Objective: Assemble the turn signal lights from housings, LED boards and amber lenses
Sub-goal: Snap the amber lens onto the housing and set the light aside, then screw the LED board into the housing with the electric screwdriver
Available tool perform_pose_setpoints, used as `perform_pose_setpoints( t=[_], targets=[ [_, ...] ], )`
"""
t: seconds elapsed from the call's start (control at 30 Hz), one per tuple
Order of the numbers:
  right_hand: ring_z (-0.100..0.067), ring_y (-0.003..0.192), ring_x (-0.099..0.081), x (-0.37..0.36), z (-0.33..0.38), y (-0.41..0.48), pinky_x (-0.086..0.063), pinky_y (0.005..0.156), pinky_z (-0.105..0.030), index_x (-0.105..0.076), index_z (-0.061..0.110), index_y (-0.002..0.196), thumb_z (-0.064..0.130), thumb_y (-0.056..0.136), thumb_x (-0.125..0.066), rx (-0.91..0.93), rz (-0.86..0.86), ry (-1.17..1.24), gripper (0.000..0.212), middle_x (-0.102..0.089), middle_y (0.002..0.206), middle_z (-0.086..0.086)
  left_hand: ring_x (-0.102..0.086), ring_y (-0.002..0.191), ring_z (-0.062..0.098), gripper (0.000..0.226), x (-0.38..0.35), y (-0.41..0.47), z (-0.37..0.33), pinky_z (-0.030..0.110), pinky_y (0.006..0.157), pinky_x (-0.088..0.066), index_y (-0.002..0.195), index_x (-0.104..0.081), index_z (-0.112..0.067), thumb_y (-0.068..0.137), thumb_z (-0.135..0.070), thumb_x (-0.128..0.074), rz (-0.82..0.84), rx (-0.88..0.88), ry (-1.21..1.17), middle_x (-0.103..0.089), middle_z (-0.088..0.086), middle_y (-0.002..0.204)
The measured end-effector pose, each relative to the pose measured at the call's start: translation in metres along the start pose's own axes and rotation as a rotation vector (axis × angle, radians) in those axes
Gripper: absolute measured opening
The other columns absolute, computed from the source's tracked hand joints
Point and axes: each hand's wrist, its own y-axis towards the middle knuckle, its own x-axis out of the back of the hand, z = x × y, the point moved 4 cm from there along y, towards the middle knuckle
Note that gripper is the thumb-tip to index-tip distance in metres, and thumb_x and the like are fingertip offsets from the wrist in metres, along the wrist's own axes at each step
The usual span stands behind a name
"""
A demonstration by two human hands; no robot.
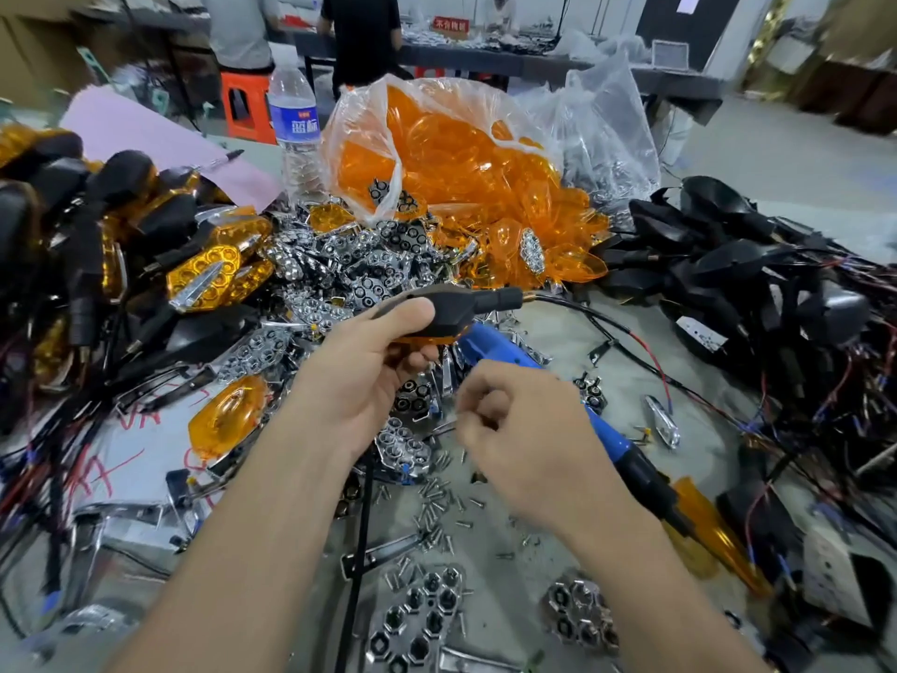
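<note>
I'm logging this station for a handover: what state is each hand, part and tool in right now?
left hand, grips the housing, off the table.
housing, held sideways, amber lens showing underneath.
right hand, fingers curled, blurred; contents unclear.
screwdriver, lying on the table, not gripped.
lens bag, open, contents spilling out.
water bottle, upright.
screws, loose on the table.

A grey worktable [626,376] buried in parts.
Loose screws [437,502] and chrome reflectors [417,619] litter the near side; a bag of amber lenses [451,153] sits mid-table, wired black housings [728,264] heaped right, assembled lights [208,274] left, a water bottle [293,128] behind.
</note>
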Motion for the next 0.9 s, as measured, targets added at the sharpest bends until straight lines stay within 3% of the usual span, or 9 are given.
perform_pose_setpoints(
  t=[0.13, 0.23, 0.37, 0.43, 0.5, 0.63, 0.73, 0.8, 0.9],
  targets=[
    [-0.005, 0.043, -0.047, 0.022, 0.006, -0.002, -0.035, 0.044, -0.010, -0.059, 0.021, 0.067, 0.011, 0.072, -0.075, 0.041, -0.203, 0.120, 0.019, -0.059, 0.052, 0.007, -0.060, 0.059, 0.011, 0.033, -0.001, -0.001, 0.000, 0.018, 0.056, -0.051, 0.106, -0.075, -0.007, 0.082, -0.029, -0.070, -0.021, -0.011, -0.017, -0.074, 0.007, 0.082],
    [-0.003, 0.044, -0.046, 0.029, 0.009, 0.002, -0.037, 0.044, -0.015, -0.061, 0.018, 0.065, 0.003, 0.073, -0.075, 0.032, -0.230, 0.193, 0.022, -0.059, 0.053, 0.004, -0.069, 0.071, 0.011, 0.027, -0.005, -0.004, 0.001, 0.022, 0.064, -0.058, 0.114, -0.074, -0.009, 0.102, -0.027, -0.058, -0.016, -0.020, 0.071, -0.079, 0.009, 0.097],
    [-0.005, 0.045, -0.048, 0.049, 0.021, 0.014, -0.039, 0.043, -0.020, -0.068, 0.019, 0.069, -0.001, 0.076, -0.075, 0.065, -0.283, 0.212, 0.022, -0.062, 0.055, 0.001, -0.072, 0.072, 0.014, 0.027, -0.009, -0.006, -0.001, 0.024, 0.063, -0.058, 0.124, -0.067, -0.007, 0.104, -0.022, -0.058, -0.032, -0.035, 0.101, -0.078, 0.010, 0.101],
    [-0.011, 0.048, -0.061, 0.063, 0.032, 0.023, -0.052, 0.045, -0.029, -0.074, 0.024, 0.073, 0.002, 0.077, -0.078, 0.082, -0.288, 0.171, 0.023, -0.067, 0.058, 0.004, -0.072, 0.069, 0.016, 0.022, -0.008, -0.005, -0.002, 0.025, 0.061, -0.058, 0.121, -0.065, -0.011, 0.102, -0.020, -0.060, -0.056, -0.037, 0.103, -0.077, 0.010, 0.098],
    [-0.011, 0.052, -0.069, 0.075, 0.045, 0.034, -0.057, 0.050, -0.028, -0.077, 0.026, 0.074, 0.004, 0.081, -0.079, 0.106, -0.267, 0.165, 0.023, -0.071, 0.060, 0.006, -0.072, 0.066, 0.017, 0.014, -0.006, -0.004, -0.003, 0.026, 0.060, -0.059, 0.114, -0.064, -0.016, 0.101, -0.019, -0.062, -0.067, -0.045, 0.116, -0.078, 0.006, 0.091],
    [-0.001, 0.043, -0.063, 0.086, 0.062, 0.065, -0.045, 0.043, -0.009, -0.080, 0.021, 0.080, 0.005, 0.090, -0.074, 0.121, -0.121, 0.125, 0.020, -0.073, 0.061, 0.004, -0.069, 0.061, 0.017, 0.012, -0.006, -0.004, -0.005, 0.026, 0.055, -0.057, 0.113, -0.063, -0.016, 0.102, -0.021, -0.061, -0.043, -0.043, 0.131, -0.078, 0.005, 0.081],
    [-0.006, 0.044, -0.062, 0.081, 0.068, 0.087, -0.051, 0.044, -0.021, -0.080, 0.020, 0.077, 0.008, 0.089, -0.076, 0.110, 0.042, 0.049, 0.018, -0.074, 0.062, 0.001, -0.066, 0.057, 0.017, 0.019, -0.006, -0.006, -0.006, 0.024, 0.050, -0.054, 0.115, -0.064, -0.011, 0.104, -0.026, -0.058, 0.017, -0.025, 0.152, -0.076, 0.007, 0.076],
    [-0.014, 0.052, -0.065, 0.074, 0.069, 0.098, -0.061, 0.063, -0.037, -0.081, 0.018, 0.075, 0.011, 0.087, -0.080, 0.097, 0.132, 0.068, 0.013, -0.075, 0.065, 0.000, -0.065, 0.056, 0.016, 0.024, -0.007, -0.007, -0.007, 0.022, 0.048, -0.052, 0.115, -0.066, -0.011, 0.104, -0.030, -0.056, 0.062, -0.007, 0.163, -0.075, 0.006, 0.077],
    [-0.006, 0.056, -0.057, 0.064, 0.065, 0.110, -0.053, 0.065, -0.034, -0.082, 0.014, 0.074, 0.014, 0.084, -0.084, 0.076, 0.215, 0.074, 0.010, -0.074, 0.066, 0.004, -0.063, 0.053, 0.015, 0.026, -0.005, -0.009, -0.009, 0.022, 0.046, -0.050, 0.109, -0.068, -0.010, 0.104, -0.031, -0.055, 0.087, -0.006, 0.158, -0.075, 0.008, 0.077]
  ],
)
